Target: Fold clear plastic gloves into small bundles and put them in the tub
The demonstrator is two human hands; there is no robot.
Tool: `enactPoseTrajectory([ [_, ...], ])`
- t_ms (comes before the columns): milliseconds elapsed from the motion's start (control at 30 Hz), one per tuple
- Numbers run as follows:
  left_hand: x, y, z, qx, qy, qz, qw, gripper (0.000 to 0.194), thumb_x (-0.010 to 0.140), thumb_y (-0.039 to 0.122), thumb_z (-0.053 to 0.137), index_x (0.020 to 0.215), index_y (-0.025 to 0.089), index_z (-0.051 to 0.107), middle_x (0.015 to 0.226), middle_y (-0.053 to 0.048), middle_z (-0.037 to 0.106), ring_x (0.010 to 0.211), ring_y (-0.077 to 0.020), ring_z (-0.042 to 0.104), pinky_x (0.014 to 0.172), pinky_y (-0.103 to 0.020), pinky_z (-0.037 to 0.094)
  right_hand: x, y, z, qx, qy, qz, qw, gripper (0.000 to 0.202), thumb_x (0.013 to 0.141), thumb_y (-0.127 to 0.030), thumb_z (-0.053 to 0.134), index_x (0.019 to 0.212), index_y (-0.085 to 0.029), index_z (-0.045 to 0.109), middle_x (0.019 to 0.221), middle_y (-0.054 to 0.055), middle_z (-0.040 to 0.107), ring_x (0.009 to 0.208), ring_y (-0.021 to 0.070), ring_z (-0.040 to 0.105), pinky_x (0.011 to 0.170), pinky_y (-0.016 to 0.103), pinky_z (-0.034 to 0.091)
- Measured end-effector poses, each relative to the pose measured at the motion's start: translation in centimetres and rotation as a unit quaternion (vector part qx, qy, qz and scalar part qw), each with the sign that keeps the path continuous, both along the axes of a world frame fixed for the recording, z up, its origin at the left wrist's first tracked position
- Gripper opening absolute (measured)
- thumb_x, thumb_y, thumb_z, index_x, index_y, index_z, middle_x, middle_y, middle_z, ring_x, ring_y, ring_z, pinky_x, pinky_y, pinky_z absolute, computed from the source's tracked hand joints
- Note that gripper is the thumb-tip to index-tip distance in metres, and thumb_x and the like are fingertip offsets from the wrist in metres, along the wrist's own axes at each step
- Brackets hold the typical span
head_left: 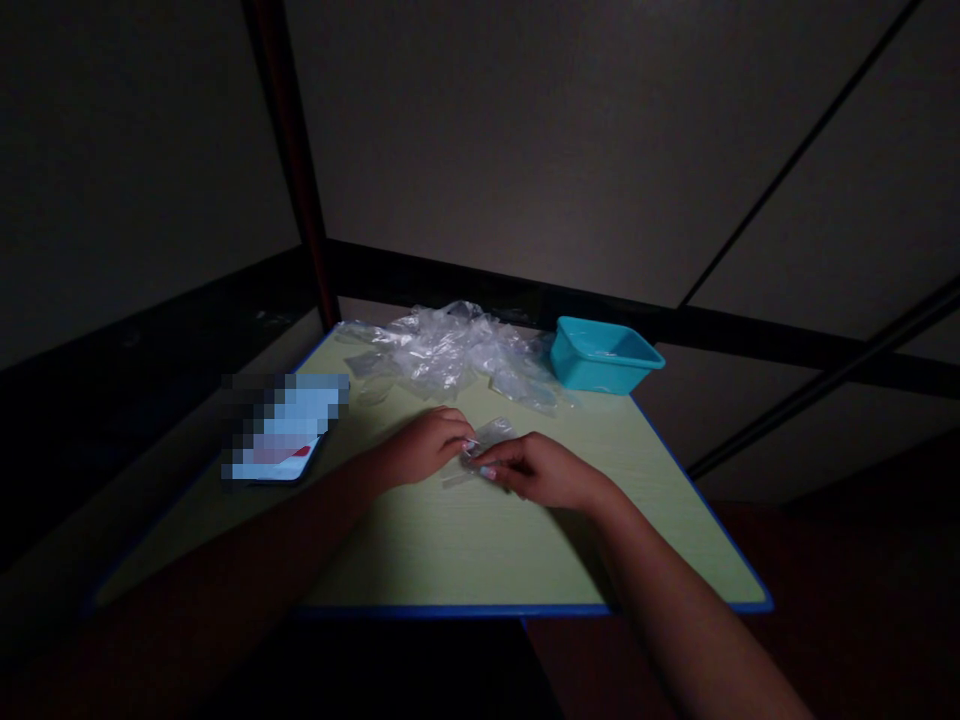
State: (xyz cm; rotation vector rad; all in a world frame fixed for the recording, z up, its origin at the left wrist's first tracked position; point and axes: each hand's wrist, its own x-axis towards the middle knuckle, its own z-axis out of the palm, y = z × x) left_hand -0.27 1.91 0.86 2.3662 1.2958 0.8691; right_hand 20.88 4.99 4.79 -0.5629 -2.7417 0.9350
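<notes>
Over the middle of the table my left hand (431, 442) and my right hand (541, 470) meet at a small clear plastic bag (495, 432). Both have thumb and fingers pinched together on it. Part of the bag shows beyond the fingertips and another part hangs below them. Something thin and pale shows at the left fingertips, too small to name. Behind the hands lies a heap of clear plastic bags (450, 350), crumpled and spread across the far side of the table.
A turquoise plastic basket (604, 375) stands at the table's far right corner, beside the bags. On the left lies a phone (289, 430) with a lit, partly blurred screen. The pale green table (465, 560) has a blue edge; dark walls rise behind it.
</notes>
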Motion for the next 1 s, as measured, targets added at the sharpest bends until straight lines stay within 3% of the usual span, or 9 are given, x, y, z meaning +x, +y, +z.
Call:
enactPoseTrajectory([
  [100,0.0,0.0,0.0,-0.001,-0.002,-0.001,1.000,0.016,0.085,0.017,0.050,0.085,0.018,0.067,0.088,-0.006,0.064,0.087,-0.0183,0.057,0.081,-0.030,0.043,-0.1,0.2,-0.2,0.039,0.011,-0.032,0.999,0.019,0.085,-0.022,0.057,0.098,-0.018,0.069,0.088,0.004,0.070,0.073,0.0135,0.058,0.067,0.023,0.038],
  [267,-0.1,0.1,0.0,-0.007,0.004,-0.002,1.000,0.019,0.086,0.018,0.048,0.089,0.016,0.067,0.090,-0.008,0.063,0.089,-0.0191,0.057,0.082,-0.030,0.044,-0.1,0.2,0.2,0.137,-0.046,-0.101,0.984,0.008,0.079,-0.017,0.060,0.082,-0.018,0.067,0.067,0.000,0.064,0.055,0.0101,0.050,0.055,0.021,0.029],
  [400,-0.1,0.1,0.0,-0.015,-0.003,0.008,1.000,0.018,0.086,0.020,0.049,0.091,0.015,0.065,0.091,-0.008,0.064,0.091,-0.0199,0.057,0.084,-0.031,0.043,0.1,0.1,0.6,0.154,-0.055,-0.125,0.979,0.009,0.080,-0.018,0.059,0.087,-0.018,0.064,0.065,-0.001,0.062,0.054,0.0096,0.046,0.054,0.022,0.025],
  [733,0.4,-0.2,0.0,-0.054,-0.101,0.042,0.993,0.027,0.093,0.032,0.036,0.089,0.018,0.059,0.091,-0.004,0.065,0.087,-0.0166,0.059,0.083,-0.029,0.046,-0.8,-0.7,-0.4,0.154,-0.092,-0.078,0.981,0.019,0.073,-0.024,0.070,0.091,-0.021,0.067,0.067,-0.001,0.063,0.056,0.0115,0.049,0.055,0.023,0.027],
  [1000,0.6,-0.1,0.1,-0.056,-0.101,0.046,0.992,0.032,0.093,0.036,0.035,0.085,0.017,0.060,0.091,-0.006,0.065,0.090,-0.0186,0.060,0.087,-0.032,0.045,-1.1,-0.5,-1.2,0.157,-0.078,-0.065,0.982,0.007,0.078,-0.018,0.060,0.080,-0.020,0.066,0.069,0.001,0.065,0.060,0.0122,0.051,0.056,0.023,0.028],
])
